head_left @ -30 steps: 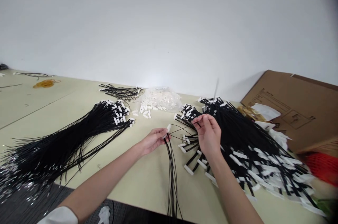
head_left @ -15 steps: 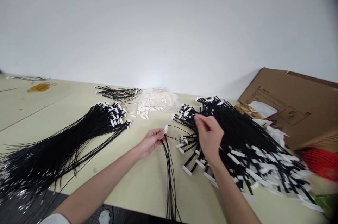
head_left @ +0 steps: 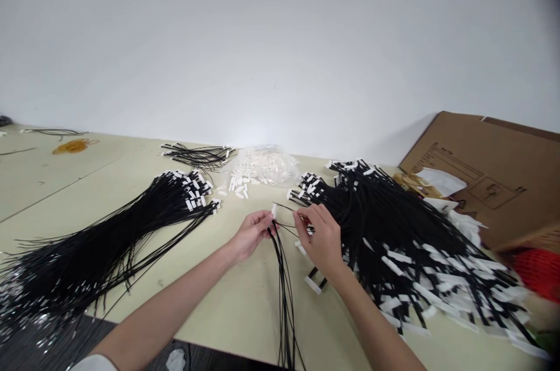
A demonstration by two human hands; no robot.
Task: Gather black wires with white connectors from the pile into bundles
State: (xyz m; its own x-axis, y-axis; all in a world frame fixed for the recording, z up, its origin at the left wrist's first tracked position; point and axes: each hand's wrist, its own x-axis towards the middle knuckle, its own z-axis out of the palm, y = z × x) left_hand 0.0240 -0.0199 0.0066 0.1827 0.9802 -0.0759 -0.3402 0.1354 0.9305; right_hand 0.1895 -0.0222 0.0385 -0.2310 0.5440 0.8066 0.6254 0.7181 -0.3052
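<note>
Pale table point(head_left: 236, 312) — left hand point(head_left: 250, 235) grips white connector point(head_left: 274, 211), right hand point(head_left: 322, 238) angled inward.

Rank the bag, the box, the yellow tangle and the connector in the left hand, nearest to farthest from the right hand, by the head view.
From the right hand:
1. Connector: just left, in the left hand.
2. Bag: beyond it, slightly left, near the wall.
3. Box: far right.
4. Yellow tangle: far left.
</note>
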